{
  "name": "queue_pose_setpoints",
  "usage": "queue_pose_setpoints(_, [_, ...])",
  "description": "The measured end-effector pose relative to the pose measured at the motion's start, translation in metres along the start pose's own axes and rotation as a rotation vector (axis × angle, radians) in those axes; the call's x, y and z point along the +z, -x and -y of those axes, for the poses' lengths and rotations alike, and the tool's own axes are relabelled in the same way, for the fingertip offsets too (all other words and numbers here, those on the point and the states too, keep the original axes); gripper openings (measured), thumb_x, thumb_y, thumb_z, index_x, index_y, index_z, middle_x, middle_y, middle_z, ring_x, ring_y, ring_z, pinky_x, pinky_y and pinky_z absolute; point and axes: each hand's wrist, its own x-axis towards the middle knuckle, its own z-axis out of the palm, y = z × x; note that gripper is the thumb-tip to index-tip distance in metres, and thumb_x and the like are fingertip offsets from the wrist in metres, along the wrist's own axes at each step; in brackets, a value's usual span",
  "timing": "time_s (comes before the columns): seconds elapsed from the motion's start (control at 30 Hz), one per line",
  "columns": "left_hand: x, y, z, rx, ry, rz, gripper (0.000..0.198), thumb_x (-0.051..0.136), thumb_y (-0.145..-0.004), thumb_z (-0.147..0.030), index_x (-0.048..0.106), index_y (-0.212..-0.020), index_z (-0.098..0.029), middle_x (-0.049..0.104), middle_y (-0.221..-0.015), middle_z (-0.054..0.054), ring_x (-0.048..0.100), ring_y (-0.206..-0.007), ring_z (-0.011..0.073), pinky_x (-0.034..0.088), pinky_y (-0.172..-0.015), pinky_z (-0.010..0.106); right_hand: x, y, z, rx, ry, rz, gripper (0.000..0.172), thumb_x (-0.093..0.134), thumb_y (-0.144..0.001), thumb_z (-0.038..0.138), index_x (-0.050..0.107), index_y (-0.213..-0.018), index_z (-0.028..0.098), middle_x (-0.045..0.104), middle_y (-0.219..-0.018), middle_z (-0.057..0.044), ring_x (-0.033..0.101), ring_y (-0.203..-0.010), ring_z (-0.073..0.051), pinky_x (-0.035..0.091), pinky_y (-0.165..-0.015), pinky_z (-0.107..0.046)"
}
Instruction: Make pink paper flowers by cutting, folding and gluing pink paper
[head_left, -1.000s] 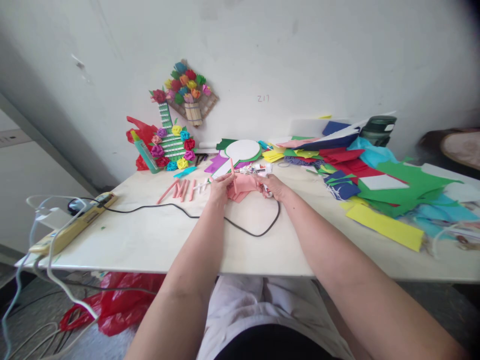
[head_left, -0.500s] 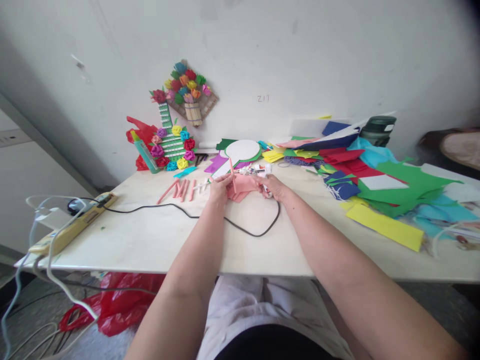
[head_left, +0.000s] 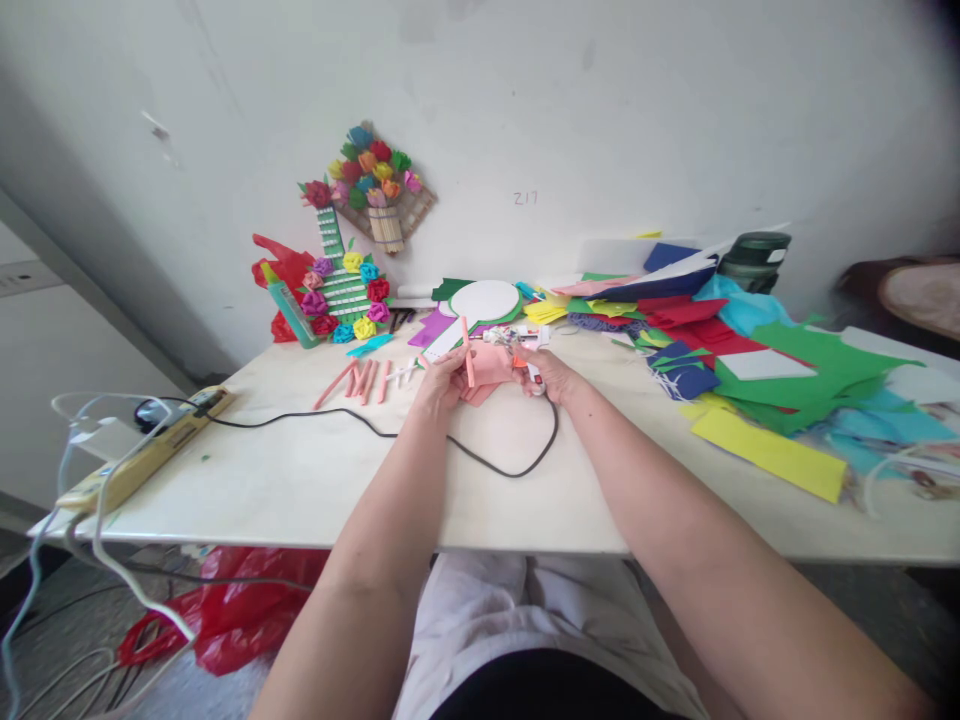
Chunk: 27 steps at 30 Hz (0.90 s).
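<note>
My left hand [head_left: 441,380] is closed on a pink rolled paper stick [head_left: 469,355], which stands nearly upright at the fingertips. In my right hand [head_left: 553,378] is a white glue gun [head_left: 534,373] with an orange trigger, its body partly hidden by the fingers. Pink paper sheets [head_left: 491,368] lie on the table between and below the hands. Several more pink rolled sticks [head_left: 365,382] rest left of my left hand. Just beyond the hands lies a white round piece with a green border [head_left: 486,300].
A black cable [head_left: 517,474] loops across the table to a yellow power strip [head_left: 142,455]. Coloured sheets [head_left: 795,375] pile up at the right, near a dark green bottle [head_left: 752,262]. A green glue bottle [head_left: 291,312] and a paper-flower guitar shape [head_left: 349,290] stand at the back left.
The glue gun and right hand have shifted slightly, showing the orange trigger more clearly. The left hand keeps the pink stick in nearly the same place.
</note>
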Motion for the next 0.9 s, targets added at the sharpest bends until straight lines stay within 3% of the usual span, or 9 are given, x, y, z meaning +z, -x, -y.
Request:
queue_pose_setpoints(0.23, [0.0, 0.001, -0.002, -0.037, 0.076, 0.046, 0.011, 0.065, -0.067, -0.014, 0.063, -0.077, -0.013, 0.062, -0.063, 0.003, 0.053, -0.051, 0.0093, 0.046, -0.048, 0.021, 0.0, 0.002, 0.001, 0.009, -0.017, 0.046, 0.042, 0.062, -0.066, 0.057, 0.052, -0.068, 0.016, 0.054, -0.046, 0.004, 0.031, -0.026, -0.004, 0.035, -0.031, -0.02])
queue_pose_setpoints(0.4, [0.003, 0.005, -0.006, -0.088, 0.149, 0.017, 0.007, 0.059, -0.07, -0.008, 0.063, -0.074, -0.012, 0.06, -0.063, 0.003, 0.052, -0.052, 0.0077, 0.042, -0.044, 0.018, -0.002, 0.003, 0.001, 0.0, -0.029, 0.072, 0.043, 0.063, -0.064, 0.057, 0.053, -0.068, 0.016, 0.055, -0.046, 0.003, 0.03, -0.025, -0.004, 0.034, -0.03, -0.021])
queue_pose_setpoints(0.9, [0.007, 0.011, -0.008, -0.112, 0.095, 0.055, 0.007, 0.063, -0.07, -0.012, 0.062, -0.076, -0.012, 0.06, -0.062, 0.003, 0.057, -0.053, 0.009, 0.047, -0.049, 0.018, -0.002, 0.002, 0.0, -0.003, -0.005, 0.101, 0.041, 0.061, -0.068, 0.056, 0.055, -0.07, 0.015, 0.054, -0.046, 0.003, 0.03, -0.026, -0.004, 0.035, -0.031, -0.02])
